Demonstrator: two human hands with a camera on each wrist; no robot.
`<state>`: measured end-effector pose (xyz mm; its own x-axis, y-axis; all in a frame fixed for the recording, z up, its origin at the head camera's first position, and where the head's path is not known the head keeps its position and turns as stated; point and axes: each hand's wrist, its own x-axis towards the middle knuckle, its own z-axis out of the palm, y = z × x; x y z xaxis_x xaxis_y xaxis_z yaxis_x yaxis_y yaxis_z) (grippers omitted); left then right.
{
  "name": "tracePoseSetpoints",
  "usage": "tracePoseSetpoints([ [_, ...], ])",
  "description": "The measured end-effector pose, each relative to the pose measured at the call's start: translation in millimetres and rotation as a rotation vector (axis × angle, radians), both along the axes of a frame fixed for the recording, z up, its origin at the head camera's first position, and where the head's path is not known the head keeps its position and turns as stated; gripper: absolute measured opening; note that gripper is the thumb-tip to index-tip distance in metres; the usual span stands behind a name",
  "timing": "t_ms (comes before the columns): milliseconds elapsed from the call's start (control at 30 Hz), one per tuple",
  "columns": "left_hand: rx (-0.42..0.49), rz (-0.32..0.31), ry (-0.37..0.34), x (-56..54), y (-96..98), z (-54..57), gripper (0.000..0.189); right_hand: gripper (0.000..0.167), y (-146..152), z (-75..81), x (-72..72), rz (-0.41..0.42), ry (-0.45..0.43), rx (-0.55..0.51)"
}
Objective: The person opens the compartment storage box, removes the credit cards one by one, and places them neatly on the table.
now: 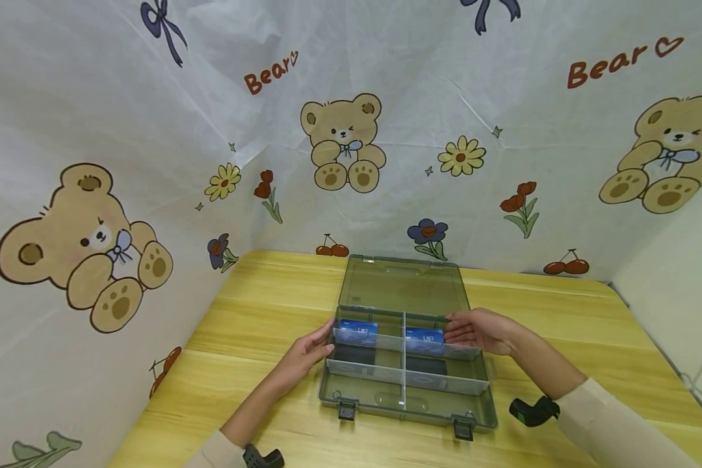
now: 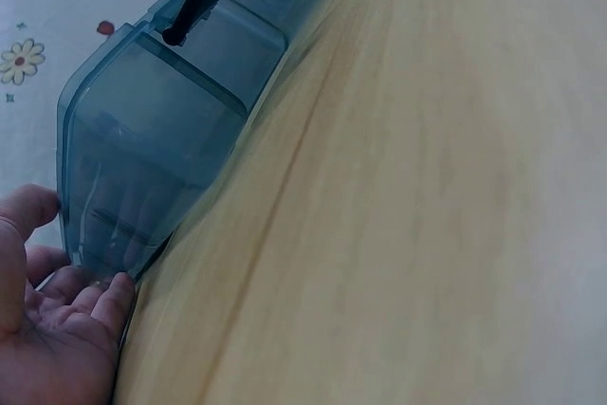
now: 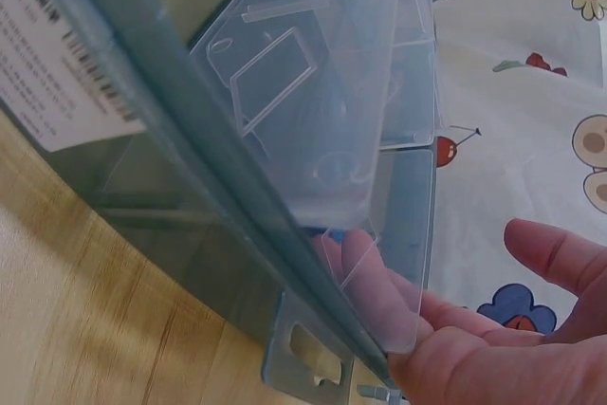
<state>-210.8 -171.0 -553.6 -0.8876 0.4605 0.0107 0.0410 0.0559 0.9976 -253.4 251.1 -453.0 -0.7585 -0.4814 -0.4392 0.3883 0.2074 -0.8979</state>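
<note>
A grey-green see-through plastic compartment box (image 1: pixel 368 404) lies on the table with its lid (image 1: pixel 406 286) folded back. Clear dividers part it into several compartments. Blue cards marked VIP stand in both back compartments: one card (image 1: pixel 357 332) at left, another card (image 1: pixel 424 340) at right. Dark flat rectangles (image 1: pixel 353 354) show in the middle row. My left hand (image 1: pixel 304 356) holds the box's left side, thumb by the rim and fingers low on the wall in the left wrist view. My right hand (image 1: pixel 482 330) reaches fingers into the back right compartment, beside the blue card, thumb apart.
Two black latches (image 1: pixel 346 409) hang from the box's front edge. The wood-grain table (image 1: pixel 281 286) meets a white bear-print cloth (image 1: pixel 403 214) behind and at the left. A white label with a barcode (image 3: pixel 71 59) is on the box in the right wrist view.
</note>
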Motion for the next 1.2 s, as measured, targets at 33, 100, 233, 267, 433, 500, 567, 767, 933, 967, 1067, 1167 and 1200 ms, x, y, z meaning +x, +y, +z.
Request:
tracePoseSetpoints([
  [33, 0.0, -0.001, 0.002, 0.2, 0.0, 0.2, 0.066, 0.048, -0.2, 0.2, 0.0, 0.0, -0.005, -0.002],
  [100, 0.002, -0.003, 0.01, 0.4, -0.1, 0.3, 0.067, 0.044, 0.3, 0.4, -0.2, 0.011, -0.006, -0.015],
  [233, 0.001, -0.001, 0.017, 0.5, 0.0, 0.2, 0.066, 0.037, 0.7, 0.6, 0.5, 0.024, -0.004, -0.041],
  [267, 0.002, 0.0, 0.017, 0.5, 0.0, 0.1, 0.066, 0.036, 0.5, 0.5, 0.9, 0.023, 0.002, -0.042],
  [433, 0.005, 0.002, 0.006, 0.5, -0.3, -0.3, 0.065, 0.04, -3.6, -0.9, 3.5, 0.006, 0.067, 0.01],
  [500, 0.006, -0.001, 0.007, 0.8, -0.2, 0.2, 0.064, 0.04, -5.6, -2.1, 4.6, -0.006, 0.101, 0.043],
  [567, 0.005, -0.006, 0.014, 0.8, 0.1, 0.6, 0.064, 0.038, -7.3, -3.5, 5.9, -0.017, 0.133, 0.076],
  [767, 0.009, 0.0, 0.006, 1.3, 0.5, 3.0, 0.064, 0.031, -12.9, -6.2, 9.9, -0.065, 0.232, 0.17],
  [933, 0.01, 0.004, -0.005, 1.7, 0.4, 3.5, 0.065, 0.032, -18.9, -8.8, 11.4, -0.126, 0.263, 0.232],
  [967, 0.011, 0.003, -0.007, 1.8, 0.3, 3.4, 0.065, 0.032, -20.3, -9.0, 11.5, -0.141, 0.265, 0.24],
  [1067, 0.011, 0.0, -0.004, 1.7, -0.1, 2.7, 0.065, 0.029, -23.9, -9.8, 11.1, -0.177, 0.274, 0.257],
  [1167, 0.009, -0.003, 0.007, 1.1, -0.4, 1.7, 0.065, 0.027, -26.1, -9.9, 10.0, -0.189, 0.29, 0.265],
  [1200, 0.009, -0.004, 0.011, 0.9, -0.4, 1.5, 0.065, 0.026, -26.6, -10.3, 9.4, -0.196, 0.29, 0.266],
])
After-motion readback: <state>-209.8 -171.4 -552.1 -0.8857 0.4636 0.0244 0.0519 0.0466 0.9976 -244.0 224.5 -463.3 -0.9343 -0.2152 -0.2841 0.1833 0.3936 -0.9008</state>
